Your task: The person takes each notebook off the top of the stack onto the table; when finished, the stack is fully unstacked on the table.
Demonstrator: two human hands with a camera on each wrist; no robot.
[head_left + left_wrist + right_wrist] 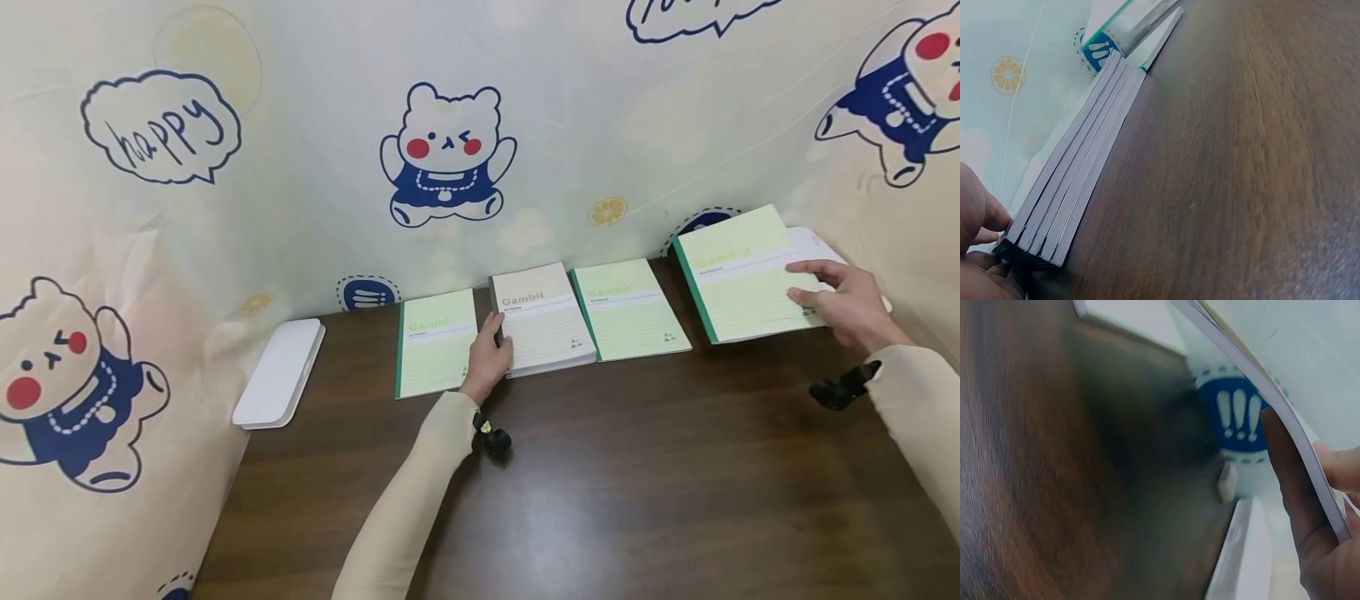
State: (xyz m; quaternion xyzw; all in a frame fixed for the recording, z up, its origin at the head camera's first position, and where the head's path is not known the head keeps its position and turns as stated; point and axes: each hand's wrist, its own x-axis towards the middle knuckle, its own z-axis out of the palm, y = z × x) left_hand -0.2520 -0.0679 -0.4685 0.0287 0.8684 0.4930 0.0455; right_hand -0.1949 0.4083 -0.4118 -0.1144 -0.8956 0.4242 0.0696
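Observation:
My right hand (851,304) pinches a pale green notebook (742,279) with a dark green spine by its right side, tilted over the table's right end. In the right wrist view, that notebook (1300,447) runs edge-on between the thumb and the long fingers (1294,487). My left hand (487,362) grips the left edge of a stack of grey-covered notebooks (540,321) with a dark spine. The left wrist view shows several page blocks of the stack (1079,162), with fingers (979,206) at its spine corner. Pale green notebooks lie left (435,342) and right (630,308) of the stack.
A flat white rounded case (279,375) lies at the left end of the brown wooden table (600,483). Another white rounded object (810,242) is partly hidden behind the raised notebook. Printed cloth (315,183) with bear drawings hangs right behind the notebook row.

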